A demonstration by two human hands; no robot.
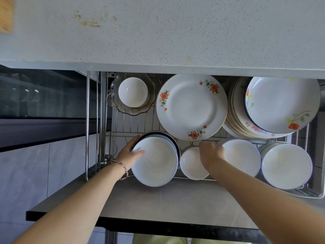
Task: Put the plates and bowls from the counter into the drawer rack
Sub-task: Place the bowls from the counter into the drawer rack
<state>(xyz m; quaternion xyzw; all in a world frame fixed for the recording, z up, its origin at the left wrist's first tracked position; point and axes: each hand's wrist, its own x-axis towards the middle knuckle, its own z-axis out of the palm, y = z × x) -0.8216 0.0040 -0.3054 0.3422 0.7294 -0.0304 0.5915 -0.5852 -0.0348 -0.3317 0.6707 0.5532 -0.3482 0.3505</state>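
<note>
- The drawer rack [133, 120] is seen pulled out below the table [158, 32] and largely filled: a floral plate [191, 106] and a plate stack [281, 104] are lodged beyond the hands, and a glass dish [151, 104] with a little bowl [132, 91] in it lies beyond the left hand [130, 152].
- All crockery in view is carried by the rack, so the task is judged nearly complete, with the last pieces being settled.
- A stack of white bowls [154, 162] is gripped at its left rim by the left hand, the thumb laid on the top bowl's inner face and the fingers wrapped behind the rim.
- The right hand [212, 153] is held knuckles up with its fingers curled downward at the far rim of a small bowl [192, 166], just right of the stack. Whether anything is pinched cannot be told.
- A white bowl [244, 155] is lodged just right of that hand, and a second bowl [286, 166] further right.
</note>
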